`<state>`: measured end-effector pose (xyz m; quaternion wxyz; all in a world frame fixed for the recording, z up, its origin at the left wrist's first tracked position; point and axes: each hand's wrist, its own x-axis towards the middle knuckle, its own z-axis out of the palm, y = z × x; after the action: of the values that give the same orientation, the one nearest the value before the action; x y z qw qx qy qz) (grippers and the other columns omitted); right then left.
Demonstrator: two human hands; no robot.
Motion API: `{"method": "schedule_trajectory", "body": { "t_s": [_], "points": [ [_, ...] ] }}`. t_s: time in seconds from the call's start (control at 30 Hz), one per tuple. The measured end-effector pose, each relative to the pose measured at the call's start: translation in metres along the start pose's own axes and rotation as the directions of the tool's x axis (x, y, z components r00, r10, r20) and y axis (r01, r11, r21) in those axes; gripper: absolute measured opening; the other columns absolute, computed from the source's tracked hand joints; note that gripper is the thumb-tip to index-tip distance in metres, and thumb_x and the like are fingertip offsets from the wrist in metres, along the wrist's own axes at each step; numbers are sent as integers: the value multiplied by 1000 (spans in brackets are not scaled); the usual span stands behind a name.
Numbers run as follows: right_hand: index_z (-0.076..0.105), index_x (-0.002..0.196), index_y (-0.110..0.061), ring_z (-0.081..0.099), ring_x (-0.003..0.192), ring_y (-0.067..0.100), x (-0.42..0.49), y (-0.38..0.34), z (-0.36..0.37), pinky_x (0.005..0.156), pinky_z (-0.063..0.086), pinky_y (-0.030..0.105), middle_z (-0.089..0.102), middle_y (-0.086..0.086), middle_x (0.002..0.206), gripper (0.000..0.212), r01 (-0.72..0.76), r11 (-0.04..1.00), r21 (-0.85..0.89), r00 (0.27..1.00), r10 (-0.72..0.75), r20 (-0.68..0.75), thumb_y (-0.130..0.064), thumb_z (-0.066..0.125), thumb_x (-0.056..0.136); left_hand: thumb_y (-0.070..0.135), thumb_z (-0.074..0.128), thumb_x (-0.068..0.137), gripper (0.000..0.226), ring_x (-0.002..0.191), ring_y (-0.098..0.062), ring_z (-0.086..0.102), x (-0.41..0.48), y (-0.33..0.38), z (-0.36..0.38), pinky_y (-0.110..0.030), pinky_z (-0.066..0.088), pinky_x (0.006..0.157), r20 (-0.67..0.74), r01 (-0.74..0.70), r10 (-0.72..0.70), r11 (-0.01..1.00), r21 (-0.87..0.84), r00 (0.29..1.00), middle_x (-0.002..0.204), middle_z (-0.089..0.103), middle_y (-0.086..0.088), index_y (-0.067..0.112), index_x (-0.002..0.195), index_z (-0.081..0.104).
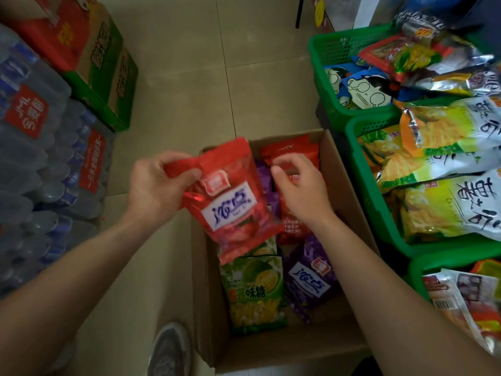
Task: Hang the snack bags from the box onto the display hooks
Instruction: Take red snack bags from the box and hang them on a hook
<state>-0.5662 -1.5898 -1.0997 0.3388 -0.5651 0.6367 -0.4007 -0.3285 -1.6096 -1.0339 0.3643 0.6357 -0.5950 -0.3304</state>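
Note:
An open cardboard box (349, 191) stands on the floor with several snack bags inside. My left hand (157, 185) grips the top corner of a red snack bag (230, 207) and holds it tilted above the box. My right hand (301, 185) hovers over the box's far end with curled fingers, just above another red bag (291, 150); whether it pinches that bag is unclear. A green bag (254, 291) and a purple bag (309, 278) lie lower in the box. No display hooks are in view.
Green plastic baskets (363, 169) full of snack packets line the right side. Shrink-wrapped water bottle packs (40, 164) and a stacked carton (105, 63) stand on the left. A grey shoe (169, 348) is beside the box. Tiled floor lies beyond the box.

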Motion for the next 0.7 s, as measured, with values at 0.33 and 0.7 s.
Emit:
{"method": "schedule_trajectory", "body": {
  "t_s": [0.33, 0.7],
  "points": [
    [50, 142, -20, 54, 123, 26, -8, 72, 38, 99, 46, 36, 54, 7, 138, 47, -37, 880, -473, 861, 268, 432, -32, 59, 97, 17, 76, 82, 21, 54, -3, 63, 22, -29, -45, -16, 47, 44, -189, 53, -38, 996, 74, 981, 78, 68, 6, 23, 101, 70],
    [55, 137, -19, 57, 105, 18, -29, 9, 40, 91, 48, 34, 56, 1, 123, 41, -122, 889, -441, 859, 318, 402, -31, 58, 98, 8, 78, 78, 21, 57, 1, 61, 37, -10, -74, -26, 53, 62, -80, 93, -90, 995, 31, 993, 70, 68, 13, 26, 86, 70]
  ]
}}
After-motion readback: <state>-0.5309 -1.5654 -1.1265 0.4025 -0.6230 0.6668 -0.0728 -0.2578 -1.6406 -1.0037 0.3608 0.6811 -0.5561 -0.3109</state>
